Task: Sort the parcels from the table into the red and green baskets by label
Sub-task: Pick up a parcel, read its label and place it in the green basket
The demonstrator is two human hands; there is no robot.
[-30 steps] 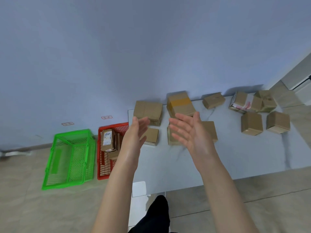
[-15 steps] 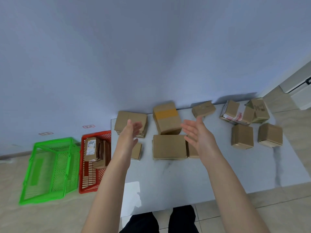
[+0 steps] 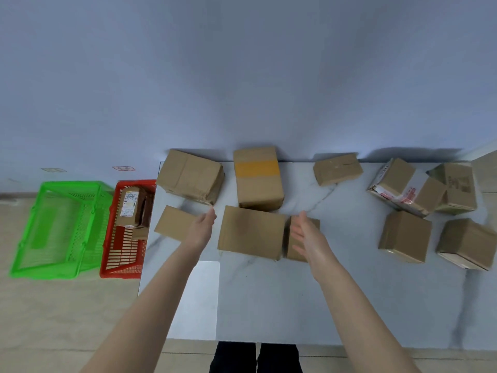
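Observation:
Several brown cardboard parcels lie on the white marble table (image 3: 336, 300). A flat parcel (image 3: 251, 231) sits at the table's middle, between my two hands. My left hand (image 3: 203, 228) hovers open at its left side, over a thin flat parcel (image 3: 174, 223). My right hand (image 3: 308, 236) hovers open at its right side, over a small parcel (image 3: 316, 224). Neither hand holds anything. On the floor to the left stand the green basket (image 3: 57, 230) and the red basket (image 3: 125, 251), which holds a labelled parcel (image 3: 130, 205).
Behind the flat parcel lie a yellow-taped box (image 3: 256, 177) and a larger box (image 3: 189, 176). A small box (image 3: 337, 168) sits by the wall. Several more boxes (image 3: 406, 235) cluster at the right end. The wall runs along the table's far edge.
Both hands have lowered and spread apart to either side of the middle flat parcel. The view has shifted toward the table.

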